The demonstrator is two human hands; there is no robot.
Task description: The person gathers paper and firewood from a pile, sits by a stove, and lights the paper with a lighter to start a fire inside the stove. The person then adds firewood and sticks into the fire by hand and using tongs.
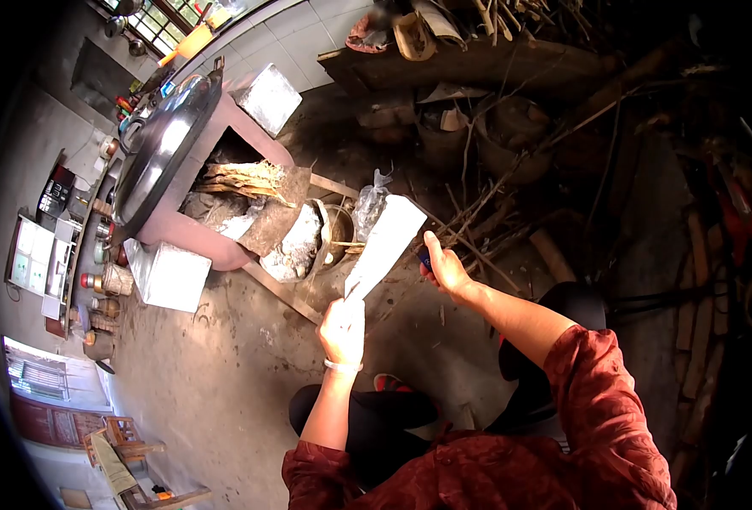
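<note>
My left hand (342,333) is closed around the narrow lower end of a white sheet of paper (389,240), which fans out wider toward its top. Close to the paper's upper right edge, my right hand (447,270) grips a small dark blue lighter (424,256), mostly covered by the fingers; no flame can be made out. Beyond both hands stands a pinkish stove (191,231) with split firewood (244,180) sticking out of its opening. Grey ash (295,246) lies below the opening, beside a round container (336,234) and a crumpled clear plastic bag (371,204).
A large dark lid (168,149) covers the stove top. Foil-covered blocks (271,99) flank the stove. Dry twigs (486,217) and logs (552,255) lie to the right, with buckets (512,127) behind. A wooden chair (121,463) stands at the lower left.
</note>
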